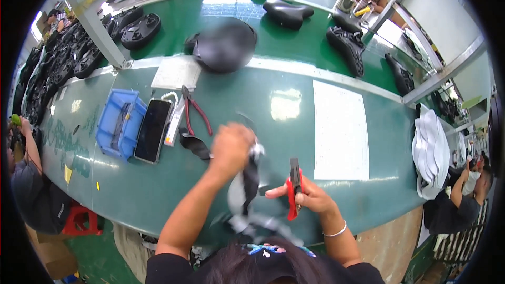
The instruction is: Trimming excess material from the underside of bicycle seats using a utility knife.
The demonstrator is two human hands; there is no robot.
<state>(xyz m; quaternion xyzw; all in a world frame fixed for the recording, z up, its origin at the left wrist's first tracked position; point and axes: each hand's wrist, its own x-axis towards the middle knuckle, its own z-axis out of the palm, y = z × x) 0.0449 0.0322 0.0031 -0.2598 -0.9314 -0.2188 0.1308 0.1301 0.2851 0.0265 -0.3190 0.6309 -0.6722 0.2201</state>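
My left hand [231,150], blurred by motion, is closed above the middle of the table. A curling black and grey strip [251,181] hangs from its fingers toward the table's front edge. To the right, my right hand [314,198] grips red-handled pliers [293,181] with the dark jaws pointing away from me. Its index finger sticks out to the left. Beyond my left hand lie pliers with dark red handles [199,113], beside a twisted black strip [193,144].
A blue plastic bin [120,126], a phone [153,130] and a paper sheet [341,131] lie on the table. White curved pieces [431,152] are stacked at the right. Past a metal rail, a green belt carries black bicycle saddles [286,13]; one saddle [226,44] is blurred. Other people work nearby.
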